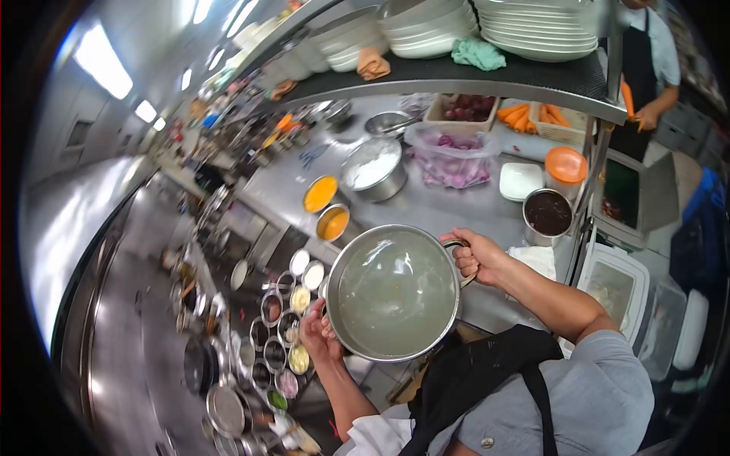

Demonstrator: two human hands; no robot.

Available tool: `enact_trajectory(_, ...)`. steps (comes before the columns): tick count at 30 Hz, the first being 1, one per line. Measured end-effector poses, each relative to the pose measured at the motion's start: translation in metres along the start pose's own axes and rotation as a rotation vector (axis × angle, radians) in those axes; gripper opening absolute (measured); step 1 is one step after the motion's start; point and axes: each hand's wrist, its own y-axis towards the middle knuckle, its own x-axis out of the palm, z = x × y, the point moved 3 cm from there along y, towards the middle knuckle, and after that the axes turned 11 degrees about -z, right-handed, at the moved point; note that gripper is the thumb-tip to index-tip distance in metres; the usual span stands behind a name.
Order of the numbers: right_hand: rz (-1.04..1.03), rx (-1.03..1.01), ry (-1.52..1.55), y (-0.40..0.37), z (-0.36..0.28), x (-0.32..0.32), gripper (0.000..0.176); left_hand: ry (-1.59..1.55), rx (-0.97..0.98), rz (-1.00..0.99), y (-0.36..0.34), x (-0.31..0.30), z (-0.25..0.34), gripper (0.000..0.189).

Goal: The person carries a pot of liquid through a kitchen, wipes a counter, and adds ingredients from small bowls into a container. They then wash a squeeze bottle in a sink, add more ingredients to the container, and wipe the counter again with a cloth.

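A wide steel pot (395,292) filled with cloudy, pale greenish liquid is held in front of my body, above the edge of the steel counter. My right hand (475,257) is wrapped round its handle on the right. On the opposite side my left hand (321,334) grips the pot by its left edge; the left handle is mostly hidden there. Just beyond the pot stand two steel containers of orange liquid, the nearer one (333,223) close to its rim.
On the counter (464,220) stand a pot of white stuff (372,169), a bag of purple onions (454,156) and a pot of dark sauce (547,213). Overhead runs a shelf (456,80) with stacked bowls. Several ingredient tins (275,353) lie left. Another person (646,83) holds a carrot.
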Motion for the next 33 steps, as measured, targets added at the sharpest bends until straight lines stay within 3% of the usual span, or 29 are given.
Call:
enact_trajectory(5, 0.205, -0.2, 0.024, 0.037, -0.022, -0.005, 0.028, -0.016, -0.249, -0.205, 0.152, -0.015, 0.006, 0.036)
enact_trajectory(9, 0.307, -0.332, 0.081, 0.067, -0.031, -0.015, 0.027, 0.059, -0.332, -0.268, 0.246, -0.013, 0.002, 0.035)
enact_trajectory(11, 0.351, -0.394, 0.135, 0.08, -0.033, -0.02, 0.027, 0.064, -0.352, -0.274, 0.288, -0.025, -0.005, 0.044)
enact_trajectory(14, 0.429, -0.457, 0.167, 0.098, -0.038, -0.027, 0.027, 0.116, -0.409, -0.31, 0.333, -0.03, -0.014, 0.039)
enact_trajectory(26, 0.543, -0.449, 0.211, 0.132, -0.051, -0.055, 0.033, 0.26, -0.498, -0.216, 0.396, -0.039, -0.045, 0.033)
enact_trajectory(31, 0.412, -0.467, 0.248, 0.132, -0.052, -0.066, 0.036, 0.327, -0.477, -0.166, 0.398, -0.038, -0.051, 0.033)
enact_trajectory(33, 0.454, -0.455, 0.214, 0.133, -0.057, -0.058, 0.038, 0.456, -0.46, -0.155, 0.4, -0.045, -0.056, 0.036)
